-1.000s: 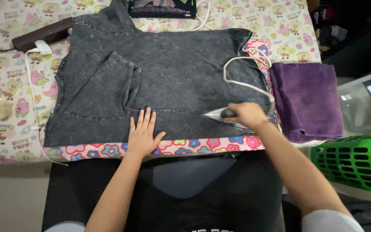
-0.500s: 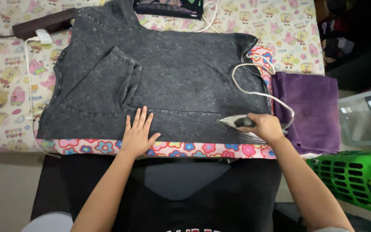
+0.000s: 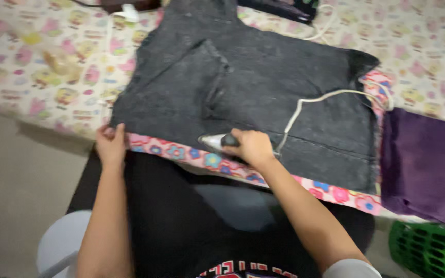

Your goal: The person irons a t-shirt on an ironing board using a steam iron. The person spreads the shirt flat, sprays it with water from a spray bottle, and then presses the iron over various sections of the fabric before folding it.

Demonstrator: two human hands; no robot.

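Your right hand has slid the small silver iron left along the dark grey hoodie; your left hand now pinches its corner.

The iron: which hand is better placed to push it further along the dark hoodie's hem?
Right. The right hand already grips the iron on the hoodie; the left hand pinches the hem corner.
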